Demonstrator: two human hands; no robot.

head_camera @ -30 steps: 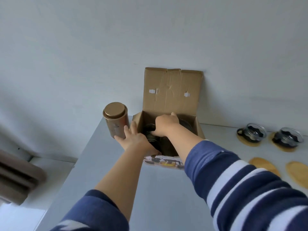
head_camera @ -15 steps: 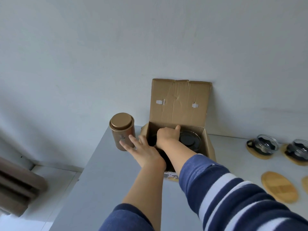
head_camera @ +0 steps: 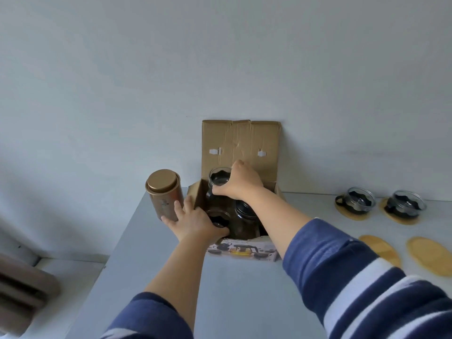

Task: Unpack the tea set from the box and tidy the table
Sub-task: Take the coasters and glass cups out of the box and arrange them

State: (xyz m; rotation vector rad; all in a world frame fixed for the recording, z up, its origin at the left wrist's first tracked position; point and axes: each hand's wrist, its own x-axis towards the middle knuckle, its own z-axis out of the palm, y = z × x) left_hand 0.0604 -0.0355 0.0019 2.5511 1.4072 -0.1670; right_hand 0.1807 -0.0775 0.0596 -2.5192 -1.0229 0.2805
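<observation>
An open cardboard box [head_camera: 241,143] stands at the back of the table with its lid flap upright against the wall. My right hand [head_camera: 241,184] grips a glass cup [head_camera: 219,178] with a dark insert, held above the box's left side. My left hand [head_camera: 194,222] rests on the box's front left corner, fingers spread along the outside wall. Inside the box sit another cup [head_camera: 219,217] and a dark-lidded glass teapot [head_camera: 245,211].
A bronze tea tin [head_camera: 164,193] stands just left of the box, touching my left fingers. At the right, two glass cups [head_camera: 355,200] [head_camera: 406,206] sit on bamboo coasters, with two bare coasters [head_camera: 380,248] [head_camera: 430,254] in front. The table's left edge [head_camera: 115,253] drops to the floor.
My right hand has risen out of the box with a glass cup in its grip. My left hand has shifted slightly along the box's front left corner.
</observation>
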